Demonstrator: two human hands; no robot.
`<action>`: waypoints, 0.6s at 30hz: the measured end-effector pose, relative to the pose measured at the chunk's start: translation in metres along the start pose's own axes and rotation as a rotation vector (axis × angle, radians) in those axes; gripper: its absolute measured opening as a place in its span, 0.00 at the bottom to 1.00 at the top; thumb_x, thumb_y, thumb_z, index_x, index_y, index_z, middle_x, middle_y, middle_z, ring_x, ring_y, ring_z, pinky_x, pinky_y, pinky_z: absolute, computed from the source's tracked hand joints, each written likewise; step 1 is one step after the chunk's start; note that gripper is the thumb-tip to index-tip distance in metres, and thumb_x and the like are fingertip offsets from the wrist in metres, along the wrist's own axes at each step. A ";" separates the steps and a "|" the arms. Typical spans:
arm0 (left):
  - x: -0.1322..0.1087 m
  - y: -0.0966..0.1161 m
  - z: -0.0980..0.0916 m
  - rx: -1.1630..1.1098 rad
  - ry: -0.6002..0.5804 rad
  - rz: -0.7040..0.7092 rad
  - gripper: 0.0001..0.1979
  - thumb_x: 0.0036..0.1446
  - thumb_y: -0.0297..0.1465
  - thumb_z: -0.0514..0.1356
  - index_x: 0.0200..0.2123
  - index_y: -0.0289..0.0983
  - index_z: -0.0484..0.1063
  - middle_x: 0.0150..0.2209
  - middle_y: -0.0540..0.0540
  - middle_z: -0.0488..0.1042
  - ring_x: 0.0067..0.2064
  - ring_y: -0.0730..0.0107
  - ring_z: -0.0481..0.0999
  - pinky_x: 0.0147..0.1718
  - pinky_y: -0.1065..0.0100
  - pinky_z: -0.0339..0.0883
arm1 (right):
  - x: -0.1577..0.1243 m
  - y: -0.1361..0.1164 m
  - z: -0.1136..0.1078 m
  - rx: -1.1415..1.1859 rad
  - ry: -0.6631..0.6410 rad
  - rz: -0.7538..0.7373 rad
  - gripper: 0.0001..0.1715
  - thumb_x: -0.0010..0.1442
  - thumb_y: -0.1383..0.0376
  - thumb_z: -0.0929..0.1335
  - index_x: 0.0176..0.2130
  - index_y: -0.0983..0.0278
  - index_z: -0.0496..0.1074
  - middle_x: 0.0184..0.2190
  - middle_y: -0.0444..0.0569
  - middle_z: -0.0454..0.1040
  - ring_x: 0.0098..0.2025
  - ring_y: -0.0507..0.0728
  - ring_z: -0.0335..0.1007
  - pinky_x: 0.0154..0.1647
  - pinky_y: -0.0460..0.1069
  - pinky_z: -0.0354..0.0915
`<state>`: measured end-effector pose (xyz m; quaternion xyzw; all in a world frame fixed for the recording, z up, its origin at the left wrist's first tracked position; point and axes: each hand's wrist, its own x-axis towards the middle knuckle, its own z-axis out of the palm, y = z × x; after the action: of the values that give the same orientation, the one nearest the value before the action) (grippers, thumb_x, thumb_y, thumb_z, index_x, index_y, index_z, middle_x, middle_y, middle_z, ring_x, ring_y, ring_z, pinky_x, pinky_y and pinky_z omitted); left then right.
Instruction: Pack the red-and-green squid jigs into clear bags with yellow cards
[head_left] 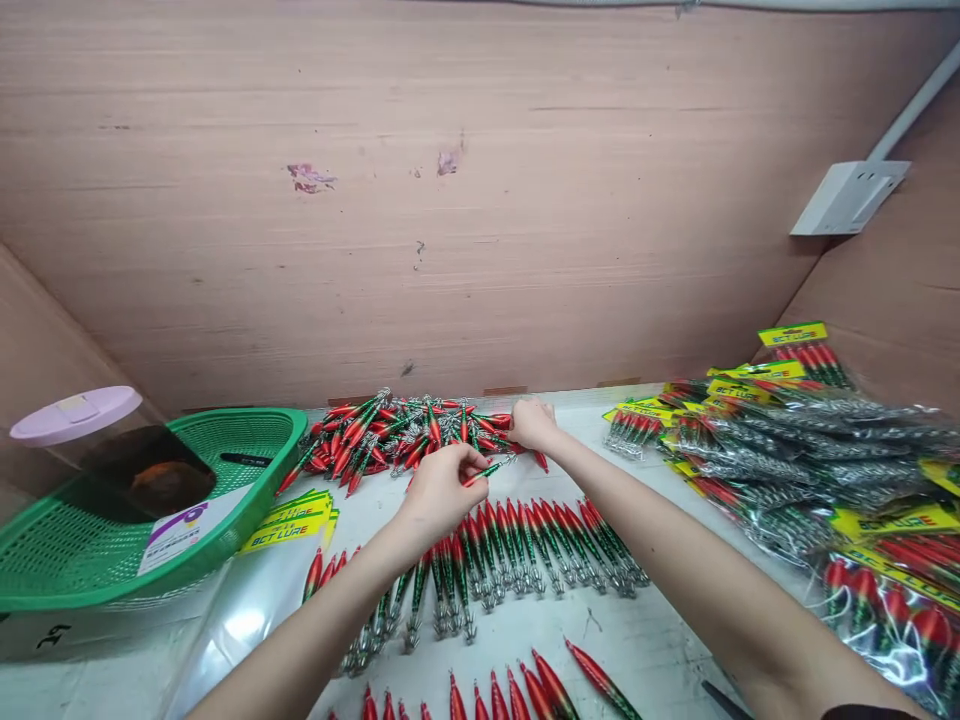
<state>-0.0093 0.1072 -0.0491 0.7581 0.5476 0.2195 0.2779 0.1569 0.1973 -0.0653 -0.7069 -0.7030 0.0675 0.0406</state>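
My left hand [441, 489] is closed in a pinch on one red-and-green fishing lure [489, 469], held above a row of the same lures [525, 555] laid side by side on the white table [525, 640]. My right hand [532, 423] reaches into the loose pile of lures [397, 432] at the back of the table, fingers curled down among them; what they grip is hidden. A second row of lures [517, 692] lies nearer to me.
A green plastic basket [247, 500] with a pink-lidded jar [82, 425] stands at the left. Yellow lure header cards [292, 520] and clear bags lie beside it. Packaged lures [810, 450] are heaped at the right. A wooden wall with a white socket box [847, 197] rises behind.
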 end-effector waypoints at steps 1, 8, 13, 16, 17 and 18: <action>-0.010 -0.005 -0.006 -0.059 -0.011 -0.004 0.08 0.52 0.27 0.57 0.38 0.36 0.71 0.35 0.46 0.76 0.35 0.68 0.76 0.36 0.67 0.68 | 0.000 0.001 0.000 0.022 -0.014 -0.003 0.19 0.63 0.59 0.66 0.52 0.64 0.67 0.51 0.52 0.69 0.48 0.58 0.69 0.47 0.58 0.68; -0.073 -0.016 -0.025 -0.784 -0.069 -0.091 0.14 0.46 0.34 0.66 0.36 0.36 0.71 0.30 0.50 0.75 0.33 0.72 0.74 0.39 0.67 0.66 | -0.021 0.013 -0.015 0.330 -0.052 -0.038 0.18 0.63 0.59 0.66 0.51 0.65 0.68 0.49 0.51 0.70 0.46 0.58 0.70 0.45 0.57 0.69; -0.096 -0.009 -0.028 -1.001 -0.092 -0.147 0.19 0.44 0.32 0.70 0.39 0.37 0.69 0.34 0.48 0.76 0.36 0.72 0.74 0.39 0.68 0.67 | -0.082 0.012 -0.038 0.703 -0.062 -0.116 0.14 0.63 0.60 0.66 0.45 0.67 0.68 0.39 0.47 0.73 0.33 0.51 0.70 0.34 0.49 0.69; -0.104 -0.005 -0.029 -1.080 -0.128 -0.136 0.21 0.44 0.31 0.70 0.42 0.37 0.68 0.34 0.48 0.76 0.35 0.74 0.74 0.36 0.70 0.67 | -0.135 0.007 -0.050 0.947 -0.112 -0.192 0.14 0.59 0.58 0.68 0.40 0.66 0.67 0.32 0.45 0.72 0.24 0.46 0.61 0.26 0.45 0.62; -0.106 -0.004 -0.029 -1.099 -0.146 -0.132 0.22 0.44 0.30 0.70 0.43 0.37 0.68 0.34 0.48 0.76 0.34 0.74 0.74 0.36 0.70 0.67 | -0.151 0.005 -0.052 1.018 -0.126 -0.208 0.16 0.57 0.56 0.68 0.39 0.65 0.67 0.31 0.44 0.71 0.23 0.46 0.59 0.26 0.45 0.61; -0.108 -0.004 -0.029 -1.114 -0.168 -0.128 0.23 0.44 0.30 0.70 0.44 0.37 0.67 0.33 0.48 0.76 0.34 0.74 0.74 0.36 0.70 0.67 | -0.166 0.003 -0.054 1.081 -0.137 -0.218 0.18 0.55 0.54 0.69 0.38 0.65 0.68 0.30 0.43 0.70 0.24 0.46 0.59 0.27 0.45 0.61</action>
<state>-0.0636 0.0105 -0.0325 0.4770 0.3701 0.3970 0.6913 0.1678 0.0334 -0.0064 -0.5024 -0.6384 0.4599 0.3586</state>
